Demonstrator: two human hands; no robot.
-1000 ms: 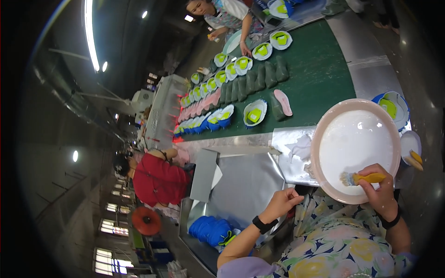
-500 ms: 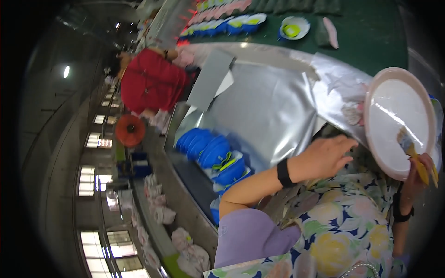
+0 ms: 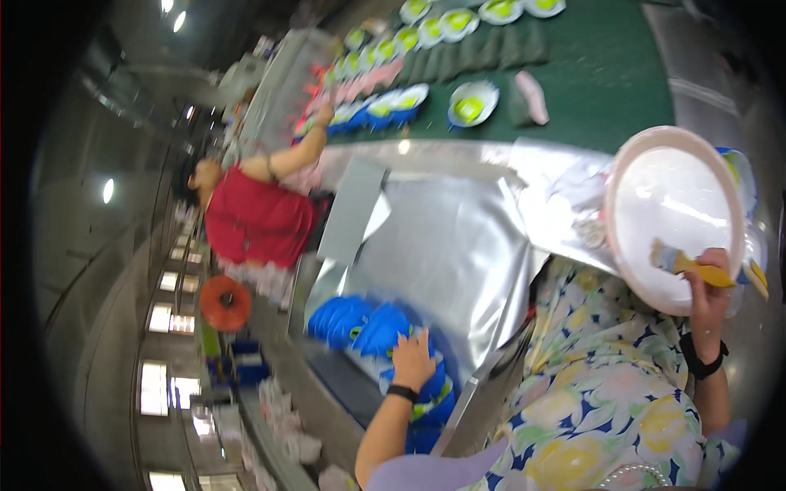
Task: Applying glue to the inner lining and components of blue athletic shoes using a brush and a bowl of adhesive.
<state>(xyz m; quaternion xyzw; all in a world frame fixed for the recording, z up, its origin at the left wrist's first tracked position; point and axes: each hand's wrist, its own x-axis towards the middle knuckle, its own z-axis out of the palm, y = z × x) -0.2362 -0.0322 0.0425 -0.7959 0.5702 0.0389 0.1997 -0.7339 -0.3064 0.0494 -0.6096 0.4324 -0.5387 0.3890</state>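
The left hand [image 3: 412, 358] is lying open, fingers spread, on the stacked blue pieces [image 3: 360, 319] below the silver sheet [image 3: 442, 245]. The right hand [image 3: 709, 282] is gripping a yellow-handled brush [image 3: 686, 263] against the white bowl [image 3: 667, 204], right of that sheet.

Ceiling lamps [image 3: 172, 15] are lighting the hall brightly. Glare is blowing out the white plate [image 3: 673, 214] and streaking the steel desk [image 3: 446, 245]. Motion blur is softening everything. Fisheye is bending the edges, with a black vignette ringing the frame.
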